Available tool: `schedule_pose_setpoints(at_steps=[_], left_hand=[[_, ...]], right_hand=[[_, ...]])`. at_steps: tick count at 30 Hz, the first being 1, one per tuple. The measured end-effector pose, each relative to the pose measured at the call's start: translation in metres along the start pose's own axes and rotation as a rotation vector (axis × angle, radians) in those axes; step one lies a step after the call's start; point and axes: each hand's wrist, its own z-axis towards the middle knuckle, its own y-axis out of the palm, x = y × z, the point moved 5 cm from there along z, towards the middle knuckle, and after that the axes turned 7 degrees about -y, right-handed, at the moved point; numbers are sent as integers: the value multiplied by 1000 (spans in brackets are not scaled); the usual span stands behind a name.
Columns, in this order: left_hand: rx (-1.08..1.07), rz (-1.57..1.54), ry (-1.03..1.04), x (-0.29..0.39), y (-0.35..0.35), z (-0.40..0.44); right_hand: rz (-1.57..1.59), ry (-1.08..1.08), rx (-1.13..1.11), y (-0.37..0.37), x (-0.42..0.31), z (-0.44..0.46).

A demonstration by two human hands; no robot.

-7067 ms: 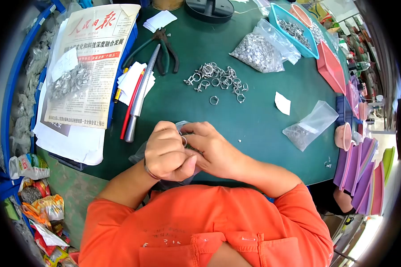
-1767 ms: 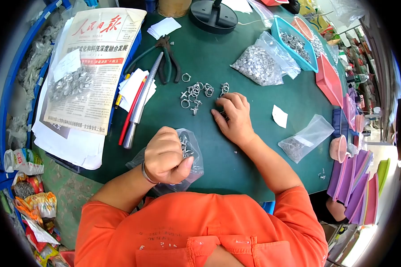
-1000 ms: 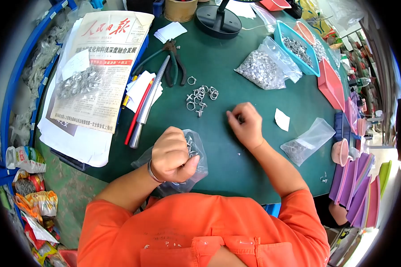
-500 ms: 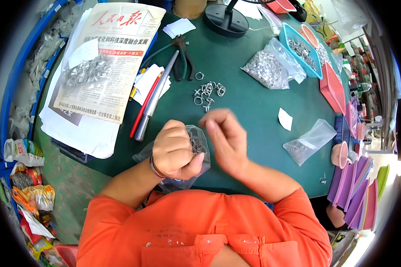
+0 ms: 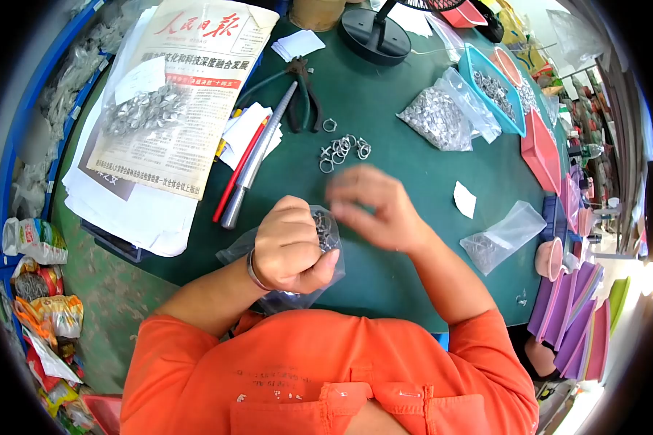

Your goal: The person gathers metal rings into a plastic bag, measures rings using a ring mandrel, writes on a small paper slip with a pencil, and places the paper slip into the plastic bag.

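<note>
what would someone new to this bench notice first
The bright orange shirt filling the bottom of the picture probably comes first, with the curled left hand just above it, over a clear bag with metal pieces inside. Next might be the newspaper with its red title at upper left, and the loose metal rings on the green tabletop, just beyond the blurred right hand.

The left hand [image 5: 290, 248] is curled into a fist just below centre frame, thumb angled right, the left forearm [image 5: 209, 297] slanting up from lower left. The right hand [image 5: 384, 209] — blurred, thumb parted from fingers — points leftward near centre, the right forearm [image 5: 450, 279] bent behind it.
</note>
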Motion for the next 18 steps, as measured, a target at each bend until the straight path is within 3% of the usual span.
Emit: schedule_pose_setpoints(at_steps=[1,3,7,9,11,13,16,18], left_hand=[[4,2,0,0,1,-1],[11,2,1,0,2,-2],[6,1,-28,-2,-1,-1],[-5,-11,-34,-2,-1,-2],[-28,-26,-38,-2,0,-2],[-45,-31,-41,-2,0,-3],[-38,-32,-41,-2,4,-1],[-21,-27,-45,-3,2,0]], right_hand=[[-299,-22,95,-5,9,5],[-573,-4,145,-5,37,7],[-482,30,-20,-10,44,-13],[-412,170,-28,-26,49,-33],[-442,213,109,-45,50,-53],[-158,557,242,-55,59,-79],[-231,558,147,-59,51,-95],[-307,592,203,-69,58,-111]])
